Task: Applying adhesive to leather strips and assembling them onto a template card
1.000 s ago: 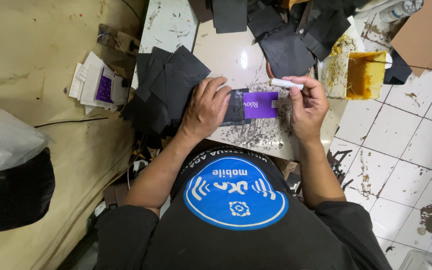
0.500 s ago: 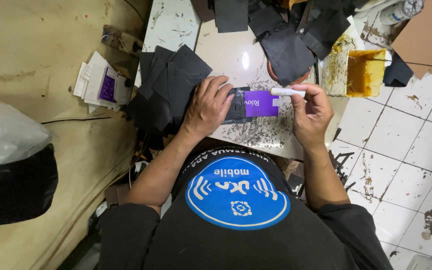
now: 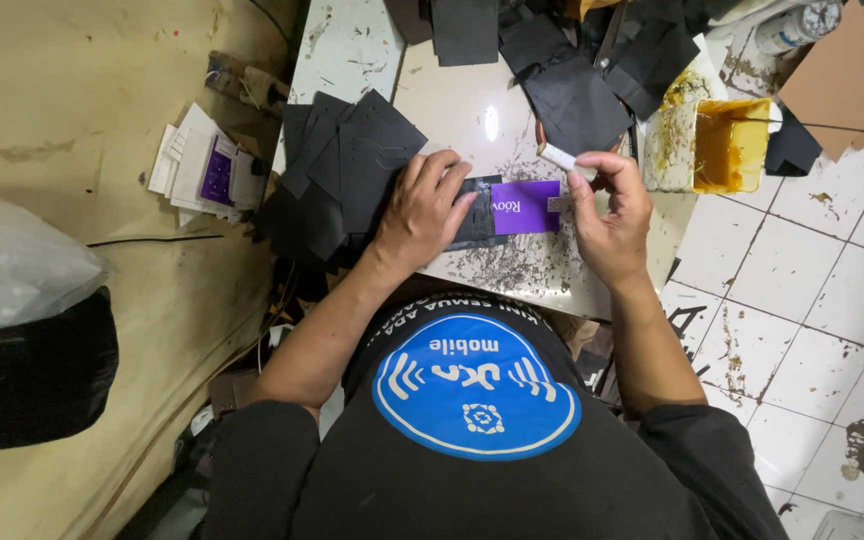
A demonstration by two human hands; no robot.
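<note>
Both hands work over one purple card [image 3: 525, 207] lying flat on the pale, scuffed desk [image 3: 472, 115]. Left hand [image 3: 422, 210] presses palm-down, fingers spread, on a dark sheet just left of that card. Right hand [image 3: 607, 205] pinches a small white stick [image 3: 565, 161] just above the card's right end — fingers closed around it. Left of the card, matte black squares [image 3: 337, 170] fan in a loose stack; to its right sits one square yellow tub [image 3: 727, 145] — glue-smeared.

A yellow glue tub [image 3: 730, 143] (messy) sits near black sheets [image 3: 347, 165].
</note>
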